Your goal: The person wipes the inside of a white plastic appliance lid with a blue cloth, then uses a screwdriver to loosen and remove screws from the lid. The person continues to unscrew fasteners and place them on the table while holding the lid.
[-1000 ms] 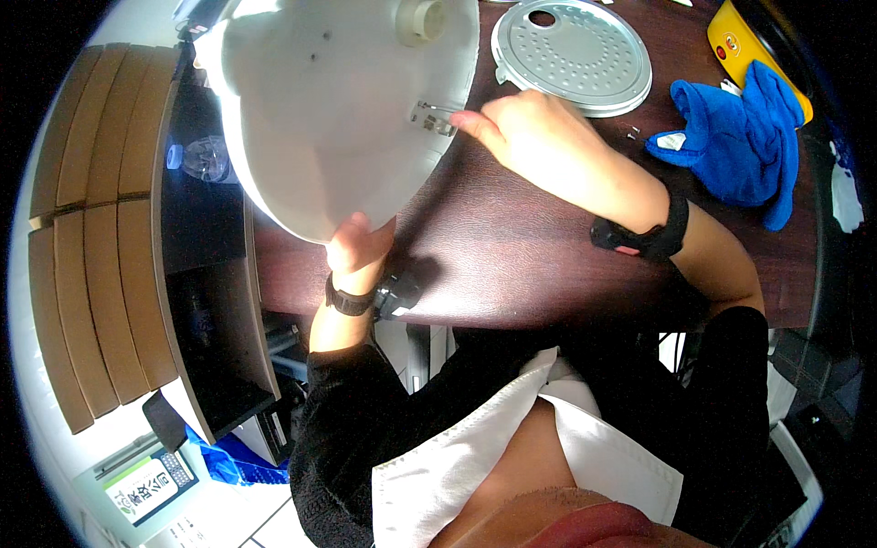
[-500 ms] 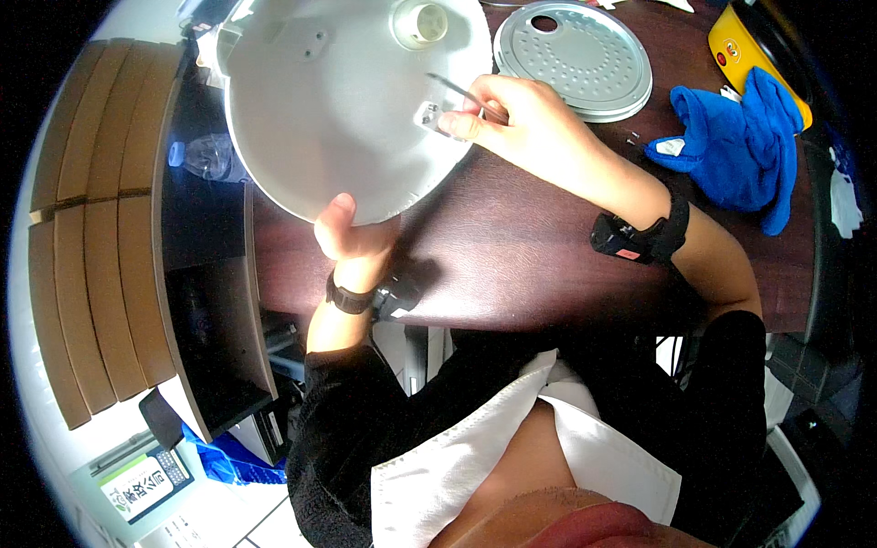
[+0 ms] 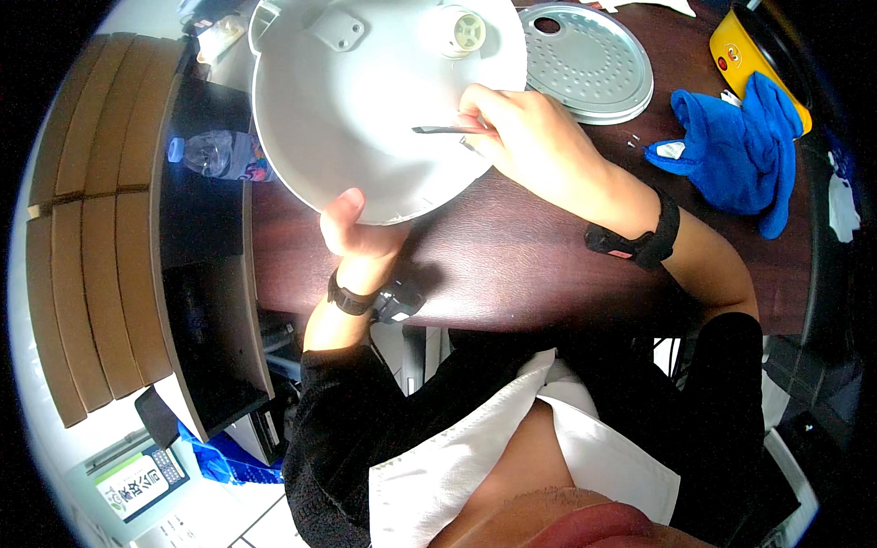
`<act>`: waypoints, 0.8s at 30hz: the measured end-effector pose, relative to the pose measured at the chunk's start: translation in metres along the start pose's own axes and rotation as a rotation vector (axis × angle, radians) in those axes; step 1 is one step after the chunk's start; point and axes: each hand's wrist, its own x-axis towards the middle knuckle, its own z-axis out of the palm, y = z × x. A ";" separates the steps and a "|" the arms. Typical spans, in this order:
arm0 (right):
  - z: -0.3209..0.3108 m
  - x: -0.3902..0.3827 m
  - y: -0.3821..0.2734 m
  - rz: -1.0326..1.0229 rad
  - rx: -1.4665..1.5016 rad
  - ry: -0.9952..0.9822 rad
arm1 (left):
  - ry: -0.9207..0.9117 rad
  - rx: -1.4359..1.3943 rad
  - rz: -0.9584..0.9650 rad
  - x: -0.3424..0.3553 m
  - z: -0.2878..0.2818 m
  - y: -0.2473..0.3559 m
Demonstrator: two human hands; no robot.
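My left hand (image 3: 356,233) grips the lower rim of a large round white plastic shell (image 3: 356,119), tilted with its hollow side facing me. Inside it, near the top, are a round cream-coloured fitting (image 3: 463,35) and a small plate with holes (image 3: 340,29). My right hand (image 3: 521,137) is closed on a thin tool (image 3: 431,130) with a dark tip, held almost level over the right part of the shell's interior. Whatever lies under my right fingers is mostly hidden. Behind the shell rests a silver-grey perforated disc (image 3: 589,68).
A blue cloth (image 3: 731,155), small bits (image 3: 632,142) and a yellow appliance (image 3: 740,50) are on the right of the dark wooden table (image 3: 530,274). At left, a plastic bottle (image 3: 219,155) is on a dark shelf unit (image 3: 201,219), beside stacked cardboard boxes (image 3: 100,228).
The shell has shifted right and turned, bringing the small upper plate into clearer view. My right hand has moved slightly, and the tool now points left, more level than half a second ago.
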 end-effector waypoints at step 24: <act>-0.106 -0.070 0.063 0.507 -0.252 -0.301 | 0.200 -0.088 0.134 0.023 -0.008 -0.006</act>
